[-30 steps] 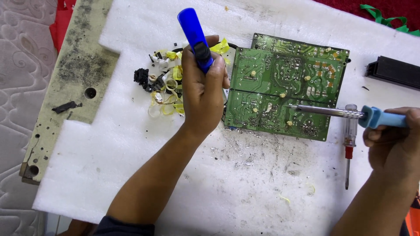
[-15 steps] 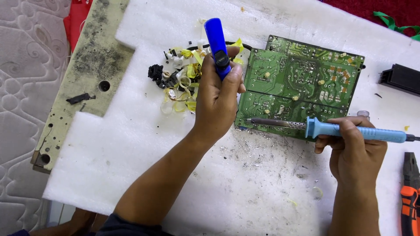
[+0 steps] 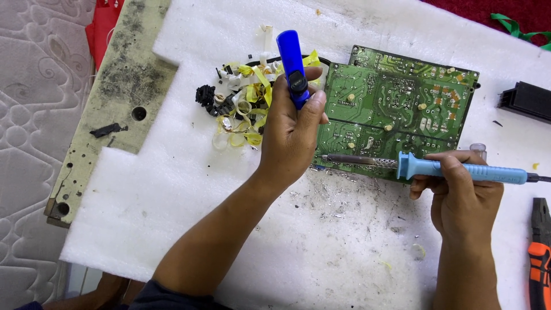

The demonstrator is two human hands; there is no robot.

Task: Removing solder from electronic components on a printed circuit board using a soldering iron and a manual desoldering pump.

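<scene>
left hand (image 3: 293,129): fingers clenched round a dark blue plastic desoldering pump (image 3: 293,69), upright beside the board.
right hand (image 3: 462,195): gripped a light blue-handled soldering iron (image 3: 436,168).
green rectangular circuit board (image 3: 396,109): lay on white foam sheet (image 3: 172,172), iron tip at its lower left edge.

Orange-handled pliers (image 3: 538,268) and a black block (image 3: 527,101) lie right.

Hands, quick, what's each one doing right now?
Left hand: closed around the blue pump.
Right hand: closed on the soldering iron.
</scene>
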